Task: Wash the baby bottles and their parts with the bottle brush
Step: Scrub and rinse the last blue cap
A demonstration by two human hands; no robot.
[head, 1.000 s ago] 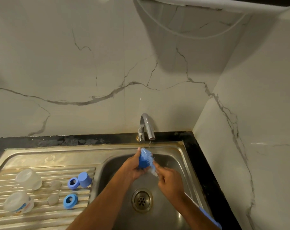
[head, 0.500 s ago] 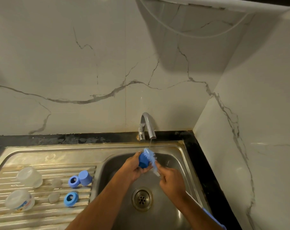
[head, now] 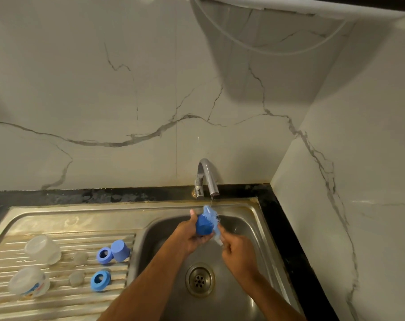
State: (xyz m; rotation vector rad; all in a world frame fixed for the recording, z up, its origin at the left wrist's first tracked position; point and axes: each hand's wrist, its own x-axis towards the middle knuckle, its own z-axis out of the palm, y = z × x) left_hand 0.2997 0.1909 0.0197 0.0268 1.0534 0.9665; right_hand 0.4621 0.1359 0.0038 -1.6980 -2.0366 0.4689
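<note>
Steel covers the whole sink (head: 254, 218), and its round drain (head: 199, 279) sits in the bowl close to the person. On the draining board (head: 57, 304), near its front left corner, lies the front bottle (head: 29, 283). The front teat (head: 76, 278) and the front ring (head: 100, 278) lie to its right. Further back, by the left edge, lies the back bottle (head: 42, 249). Next come the back teat (head: 80, 258), the back ring (head: 104, 256) and a spare cap (head: 120, 250). The spare cap touches the back ring near the board's right edge. None of these has moved since half a second ago.

Over the bowl, the right hand (head: 237, 253) has its fingers curled tight round the handle of the bottle brush (head: 210, 215). The left hand (head: 189, 237) wraps its fingers and thumb round the held cap (head: 204, 225), just as before. The pale blue bristles stick up past the cap's far rim. They are now a little closer to the tap (head: 206, 177), under its thin water (head: 211, 200). The tap stands at the sink's back edge. Behind it run a black counter (head: 104, 195) and a white marble wall (head: 127, 89).
</note>
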